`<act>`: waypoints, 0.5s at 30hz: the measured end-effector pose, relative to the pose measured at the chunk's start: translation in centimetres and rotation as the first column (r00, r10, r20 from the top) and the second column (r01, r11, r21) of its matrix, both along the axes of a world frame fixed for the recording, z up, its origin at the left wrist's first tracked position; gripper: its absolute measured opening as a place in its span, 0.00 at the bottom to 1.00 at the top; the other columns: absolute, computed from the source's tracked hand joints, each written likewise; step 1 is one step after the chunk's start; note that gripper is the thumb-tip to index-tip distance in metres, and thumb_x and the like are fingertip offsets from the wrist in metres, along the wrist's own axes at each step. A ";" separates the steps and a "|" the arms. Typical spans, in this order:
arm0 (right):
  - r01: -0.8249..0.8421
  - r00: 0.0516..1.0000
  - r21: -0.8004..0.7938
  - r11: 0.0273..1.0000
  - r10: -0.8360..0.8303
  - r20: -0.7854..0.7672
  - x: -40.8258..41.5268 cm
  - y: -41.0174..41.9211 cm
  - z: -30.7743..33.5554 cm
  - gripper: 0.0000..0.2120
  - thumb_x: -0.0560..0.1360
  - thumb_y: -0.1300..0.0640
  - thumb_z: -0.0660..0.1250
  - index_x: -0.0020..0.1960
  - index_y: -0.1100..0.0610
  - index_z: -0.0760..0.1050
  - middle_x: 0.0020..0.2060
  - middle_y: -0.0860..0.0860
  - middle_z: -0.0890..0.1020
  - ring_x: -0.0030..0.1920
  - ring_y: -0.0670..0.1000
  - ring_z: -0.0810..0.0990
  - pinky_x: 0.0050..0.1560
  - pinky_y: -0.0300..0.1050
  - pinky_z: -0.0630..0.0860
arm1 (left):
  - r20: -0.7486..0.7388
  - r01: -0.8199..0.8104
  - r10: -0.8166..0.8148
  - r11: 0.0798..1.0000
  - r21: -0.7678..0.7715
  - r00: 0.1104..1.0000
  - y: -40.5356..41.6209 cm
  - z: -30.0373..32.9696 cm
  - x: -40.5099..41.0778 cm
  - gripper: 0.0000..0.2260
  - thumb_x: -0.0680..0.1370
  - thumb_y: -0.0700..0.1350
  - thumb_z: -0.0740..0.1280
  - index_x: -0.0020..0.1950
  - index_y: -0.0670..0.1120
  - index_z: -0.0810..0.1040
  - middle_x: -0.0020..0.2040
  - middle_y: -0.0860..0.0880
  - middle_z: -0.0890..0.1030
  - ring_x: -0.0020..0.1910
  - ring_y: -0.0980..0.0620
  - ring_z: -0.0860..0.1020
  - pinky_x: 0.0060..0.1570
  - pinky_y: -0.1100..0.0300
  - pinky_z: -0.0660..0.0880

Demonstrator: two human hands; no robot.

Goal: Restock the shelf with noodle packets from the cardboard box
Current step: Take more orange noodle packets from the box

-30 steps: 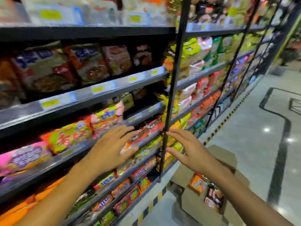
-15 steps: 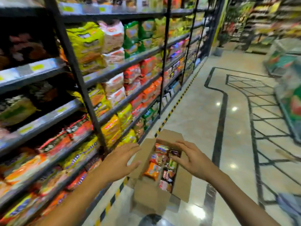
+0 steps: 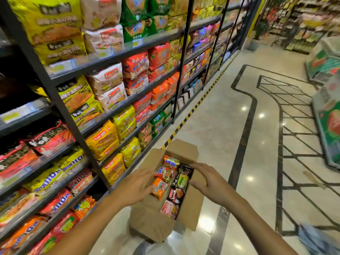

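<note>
An open cardboard box (image 3: 152, 223) stands on the floor beside the shelf, flaps spread. Inside lie several noodle packets (image 3: 171, 179), among them an orange one (image 3: 159, 188), a black one and a pink one. My left hand (image 3: 135, 186) hovers at the box's left side with straight fingers next to the orange packet, holding nothing. Over the right rim, my right hand (image 3: 206, 179) has its fingers reaching toward the black packet, also holding nothing. The dark metal shelf (image 3: 60, 105) fills the left, stocked with packets.
The polished tile aisle floor (image 3: 220, 116) runs ahead to the right of the box. A black-yellow hazard strip (image 3: 185, 120) runs along the shelf's base. Freezer cabinets (image 3: 329, 115) line the right edge, and more shelving stands far back.
My view swung right from the shelf down to the box. Both hands left the shelf front and came down over the open box.
</note>
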State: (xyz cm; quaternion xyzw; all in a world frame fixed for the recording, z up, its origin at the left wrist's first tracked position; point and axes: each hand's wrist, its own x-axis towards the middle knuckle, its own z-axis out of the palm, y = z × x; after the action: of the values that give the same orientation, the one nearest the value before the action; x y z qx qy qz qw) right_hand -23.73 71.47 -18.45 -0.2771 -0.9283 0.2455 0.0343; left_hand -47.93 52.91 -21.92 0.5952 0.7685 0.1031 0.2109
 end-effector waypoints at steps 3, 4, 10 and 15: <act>-0.005 0.999 -0.055 0.998 0.007 0.039 -2.4 3.8 -1.0 0.28 0.78 0.39 0.62 0.75 0.46 0.64 0.73 0.44 0.67 0.72 0.45 0.65 0.68 0.36 0.61 | 0.048 -0.050 0.050 0.999 0.006 0.998 3.1 -1.9 -2.2 0.38 0.73 0.73 0.47 0.77 0.54 0.63 0.76 0.54 0.65 0.75 0.54 0.63 0.72 0.58 0.59; -0.017 0.998 -0.069 0.997 0.021 0.053 -3.2 5.1 -1.2 0.28 0.78 0.38 0.62 0.75 0.46 0.64 0.73 0.44 0.68 0.73 0.45 0.65 0.69 0.35 0.60 | 0.069 -0.074 0.075 0.997 -0.010 0.995 4.1 -2.5 -3.0 0.34 0.76 0.71 0.49 0.77 0.54 0.63 0.77 0.54 0.65 0.75 0.54 0.63 0.71 0.59 0.59; -0.084 0.989 -0.071 0.994 0.092 0.115 -8.1 13.1 -2.2 0.32 0.75 0.32 0.58 0.74 0.48 0.66 0.71 0.46 0.71 0.71 0.49 0.68 0.71 0.42 0.64 | 0.077 -0.163 0.169 0.984 -0.074 0.983 9.3 -4.5 -6.4 0.24 0.82 0.56 0.59 0.77 0.53 0.62 0.76 0.53 0.65 0.74 0.53 0.63 0.69 0.59 0.61; -0.199 0.965 -0.106 0.974 0.214 0.155 -12.9 17.6 -3.6 0.27 0.78 0.43 0.66 0.73 0.53 0.69 0.68 0.48 0.74 0.68 0.50 0.71 0.67 0.40 0.67 | 0.074 -0.240 0.245 0.968 -0.071 0.967 12.3 -5.6 -8.9 0.25 0.82 0.58 0.57 0.77 0.51 0.63 0.76 0.52 0.66 0.74 0.52 0.64 0.70 0.59 0.61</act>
State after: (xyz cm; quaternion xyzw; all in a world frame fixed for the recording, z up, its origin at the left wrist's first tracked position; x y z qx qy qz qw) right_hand -36.68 89.08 -22.04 -0.1996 -0.9398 0.2654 -0.0809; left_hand -56.86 65.21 -27.51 0.4854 0.8289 0.1287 0.2463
